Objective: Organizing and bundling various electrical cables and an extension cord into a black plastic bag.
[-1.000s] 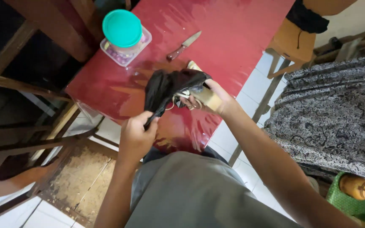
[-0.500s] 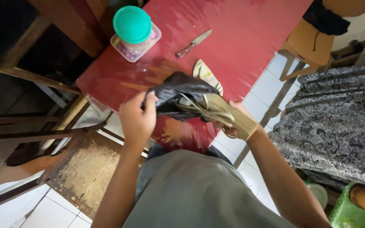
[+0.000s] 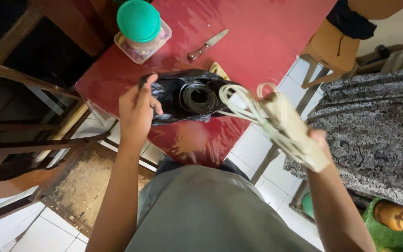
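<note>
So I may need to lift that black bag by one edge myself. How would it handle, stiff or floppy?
Probably floppy: the black bag is thin and crumpled where the left hand grips its rim. It may sag toward the dark coil inside. Its glossy film looks somewhat slippery, so a pinch grip seems wise.

Support surface: red glossy table [image 3: 257, 42], corner pointing toward the viewer, over a white tiled floor [image 3: 262, 154]. Directly on it: a clear square container [image 3: 140, 44] with a teal round lid [image 3: 138, 20] near the far left edge, and a knife [image 3: 207, 45] with a brown handle lying near the middle, well apart from the container. A pale flat object [image 3: 217, 70] lies nearer, mostly hidden.
</note>
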